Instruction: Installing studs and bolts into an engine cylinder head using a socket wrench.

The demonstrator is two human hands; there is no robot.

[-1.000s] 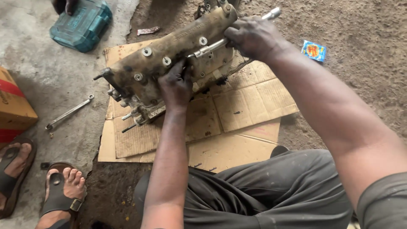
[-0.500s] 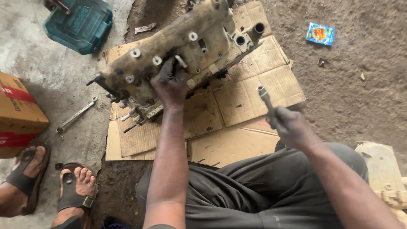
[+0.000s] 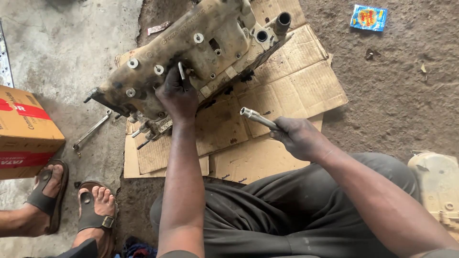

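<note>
Grimy cast metal fills the upper middle of the frame: one engine casting (image 3: pixel 201 57), tan with dirt, lying tilted on flattened cardboard (image 3: pixel 296 86). Along its top face stand four round bolt bosses (counted where they show clearly), and at its upper right end two open pipe stubs.

One left hand (image 3: pixel 178 98) rests on the casting near centre frame, forearm running straight up from the bottom edge, palm down. Its fingers are bunched together around a small metal bolt or pin (image 3: pixel 181 70) that pokes up from the casting between them.

One right hand (image 3: pixel 299 137) hovers right of centre, above the cardboard and clear of the casting, arm coming in from the lower right. Its fingers are wrapped tight on one tubular socket wrench (image 3: pixel 258 117), whose open end points to the upper left.

Elsewhere: one flat spanner (image 3: pixel 92 131) on the concrete at left, one cardboard box (image 3: pixel 26 131) at the left edge, two sandalled feet (image 3: pixel 71 203) of another person at lower left, one bright sachet (image 3: pixel 368 17) at upper right.
</note>
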